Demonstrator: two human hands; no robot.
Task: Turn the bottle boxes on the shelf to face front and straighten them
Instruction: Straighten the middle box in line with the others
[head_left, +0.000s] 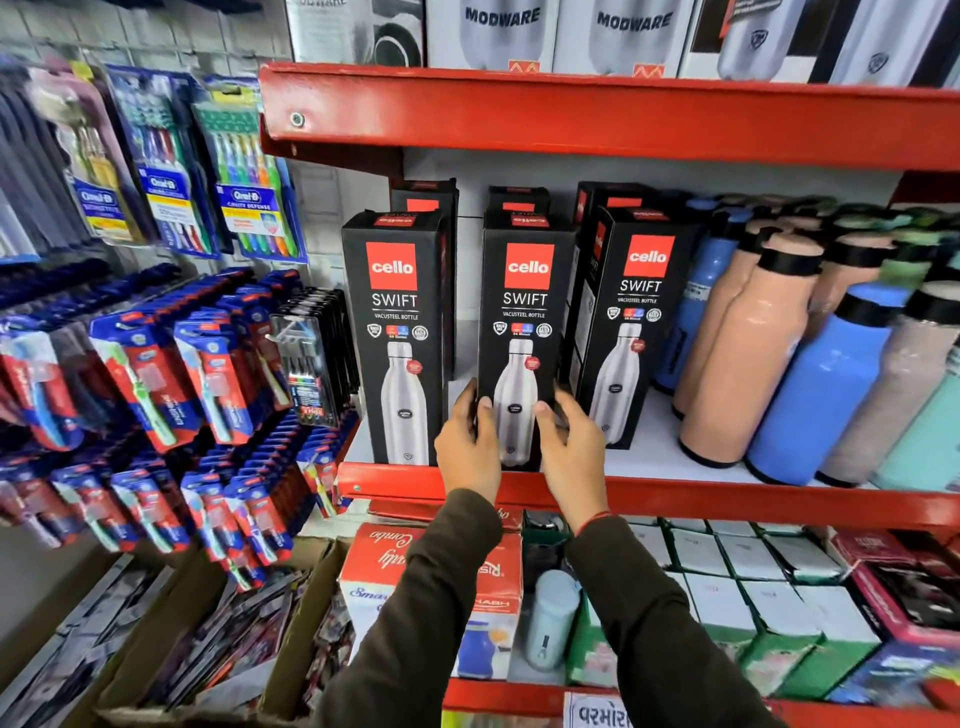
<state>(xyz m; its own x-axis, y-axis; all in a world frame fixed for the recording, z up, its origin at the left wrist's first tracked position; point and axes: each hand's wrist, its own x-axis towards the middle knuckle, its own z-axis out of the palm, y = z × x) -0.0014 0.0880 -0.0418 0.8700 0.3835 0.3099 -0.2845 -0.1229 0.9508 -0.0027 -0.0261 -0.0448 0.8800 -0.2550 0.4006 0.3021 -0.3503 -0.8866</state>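
Note:
Three black Cello Swift bottle boxes stand in the front row of the red shelf (727, 501). The left box (397, 332) faces front. The middle box (524, 322) also faces front; my left hand (467, 447) grips its lower left edge and my right hand (571, 447) its lower right edge. The right box (631, 322) stands turned slightly, showing its left side panel. More black boxes stand behind each of them, mostly hidden.
Loose peach, blue, grey and teal bottles (779, 364) crowd the shelf to the right. Toothbrush packs (197, 364) hang at left. White Modware boxes (566, 31) fill the upper shelf. Boxes and a small bottle (550, 618) sit on the shelf below.

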